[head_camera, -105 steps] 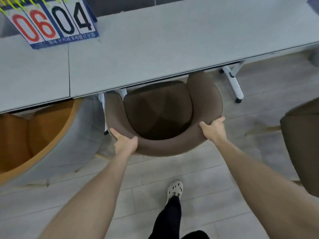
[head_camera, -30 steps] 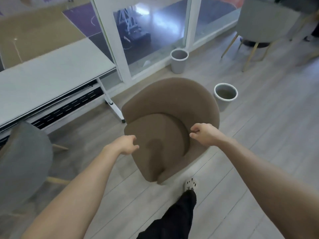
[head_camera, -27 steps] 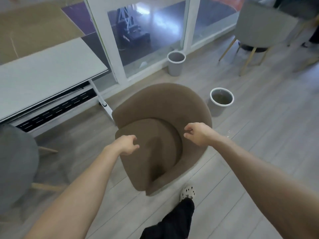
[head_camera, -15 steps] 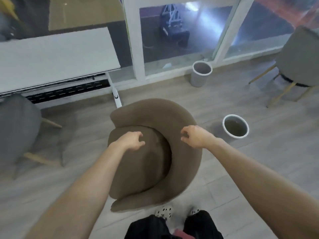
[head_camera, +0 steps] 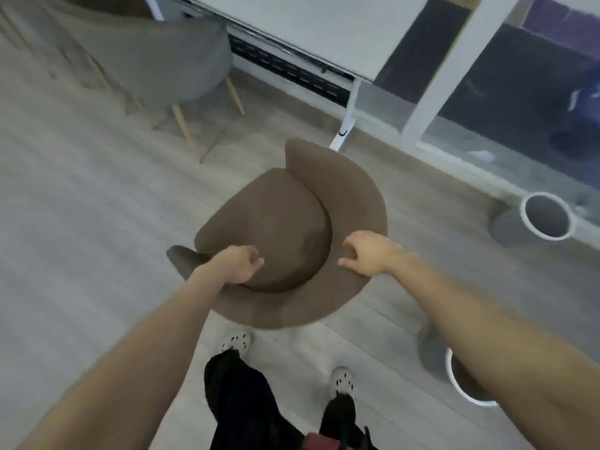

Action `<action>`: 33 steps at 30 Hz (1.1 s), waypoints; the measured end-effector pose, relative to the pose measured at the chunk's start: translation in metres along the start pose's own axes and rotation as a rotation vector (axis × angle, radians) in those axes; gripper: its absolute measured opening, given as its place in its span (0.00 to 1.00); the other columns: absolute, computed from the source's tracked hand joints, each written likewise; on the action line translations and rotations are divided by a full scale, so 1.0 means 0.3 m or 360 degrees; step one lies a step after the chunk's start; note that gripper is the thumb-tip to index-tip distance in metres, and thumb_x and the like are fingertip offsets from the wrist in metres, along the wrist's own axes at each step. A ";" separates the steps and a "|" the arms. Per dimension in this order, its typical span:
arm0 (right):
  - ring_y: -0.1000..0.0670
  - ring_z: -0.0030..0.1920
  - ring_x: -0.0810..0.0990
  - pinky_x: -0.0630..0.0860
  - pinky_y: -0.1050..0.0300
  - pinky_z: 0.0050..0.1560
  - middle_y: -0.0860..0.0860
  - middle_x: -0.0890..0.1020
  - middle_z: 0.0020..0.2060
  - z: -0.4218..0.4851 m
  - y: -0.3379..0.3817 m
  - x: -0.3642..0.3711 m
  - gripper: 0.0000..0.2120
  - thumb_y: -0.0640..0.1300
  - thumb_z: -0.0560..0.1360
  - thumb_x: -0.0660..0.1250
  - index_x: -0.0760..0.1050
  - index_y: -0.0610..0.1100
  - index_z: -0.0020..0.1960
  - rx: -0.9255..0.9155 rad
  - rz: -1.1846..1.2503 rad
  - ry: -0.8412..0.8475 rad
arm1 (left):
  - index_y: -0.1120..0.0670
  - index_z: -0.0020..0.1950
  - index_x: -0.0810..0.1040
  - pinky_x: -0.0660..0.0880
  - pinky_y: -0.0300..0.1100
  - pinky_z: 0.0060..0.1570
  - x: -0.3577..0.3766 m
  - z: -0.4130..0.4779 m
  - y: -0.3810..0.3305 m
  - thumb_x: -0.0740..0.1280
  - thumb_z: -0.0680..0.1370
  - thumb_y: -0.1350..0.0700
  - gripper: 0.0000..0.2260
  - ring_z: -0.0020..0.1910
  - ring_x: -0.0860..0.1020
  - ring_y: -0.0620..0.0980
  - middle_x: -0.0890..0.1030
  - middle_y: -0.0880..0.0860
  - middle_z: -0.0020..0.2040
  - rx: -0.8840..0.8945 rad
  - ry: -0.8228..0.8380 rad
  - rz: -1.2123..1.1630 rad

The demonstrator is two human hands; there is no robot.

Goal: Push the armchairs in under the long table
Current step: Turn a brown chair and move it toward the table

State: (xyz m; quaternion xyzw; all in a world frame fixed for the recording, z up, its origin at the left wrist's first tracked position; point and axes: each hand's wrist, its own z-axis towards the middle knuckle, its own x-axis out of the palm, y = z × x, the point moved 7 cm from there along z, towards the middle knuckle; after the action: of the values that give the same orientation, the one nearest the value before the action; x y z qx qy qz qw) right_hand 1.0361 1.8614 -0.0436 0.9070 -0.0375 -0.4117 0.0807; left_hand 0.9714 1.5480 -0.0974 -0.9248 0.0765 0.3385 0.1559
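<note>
The brown armchair (head_camera: 292, 235) stands on the wooden floor (head_camera: 81, 222), clear of the long tabletop (head_camera: 311, 30), its open seat front turned left and away and its curved backrest wrapping the right and near sides. It is not yet under the table; one white table leg (head_camera: 345, 125) rises just beyond its far arm.

The left hand (head_camera: 238, 264) hovers over the near edge of the seat with its grip loosely curled and closed on nothing. The right hand (head_camera: 367, 251) hangs above the backrest rim, fingers spread and apart, also holding nothing; whether either quite touches the upholstery cannot be told through the blur.

The chair looks padded and soft on the surface over a stiff shell, probably moderately heavy, and likely to drag rather than glide on its legs. The backrest rim seems the best hold, one hand on each side, so it can be turned to face the table and steered past that leg.

A grey armchair (head_camera: 168, 56) sits to the left by the table. Two round bins (head_camera: 545, 216) (head_camera: 467, 381) stand on the right, the nearer one close enough to catch a swinging chair.
</note>
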 end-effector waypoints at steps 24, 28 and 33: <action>0.47 0.54 0.83 0.64 0.42 0.71 0.54 0.87 0.47 0.089 -0.022 0.104 0.45 0.83 0.56 0.55 0.83 0.56 0.59 -0.0727 -0.0933 -0.0392 | 0.38 0.75 0.71 0.69 0.59 0.68 0.390 -0.146 -0.343 0.69 0.69 0.41 0.33 0.64 0.80 0.52 0.81 0.43 0.64 0.0022 -0.0536 0.0082; 0.47 0.49 0.84 0.65 0.42 0.70 0.53 0.86 0.42 0.073 0.023 0.138 0.43 0.82 0.57 0.54 0.84 0.55 0.55 -0.0639 -0.0842 -0.0453 | 0.35 0.75 0.68 0.70 0.56 0.66 0.375 -0.157 -0.270 0.70 0.71 0.39 0.32 0.65 0.78 0.51 0.80 0.40 0.66 0.0076 -0.0478 0.0181; 0.46 0.45 0.84 0.67 0.42 0.66 0.52 0.85 0.38 0.011 0.158 0.245 0.35 0.80 0.62 0.59 0.82 0.52 0.49 -0.0459 -0.0685 -0.0592 | 0.31 0.77 0.65 0.69 0.53 0.68 0.318 -0.180 -0.096 0.71 0.73 0.37 0.33 0.70 0.75 0.49 0.78 0.38 0.69 0.0238 -0.0394 0.0378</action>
State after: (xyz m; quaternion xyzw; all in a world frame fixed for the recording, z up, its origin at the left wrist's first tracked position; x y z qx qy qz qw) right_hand 1.0819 1.8044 -0.0919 0.7824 0.2000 -0.5792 0.1113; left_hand 1.0835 1.5533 -0.1134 -0.8463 0.1902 0.4592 0.1915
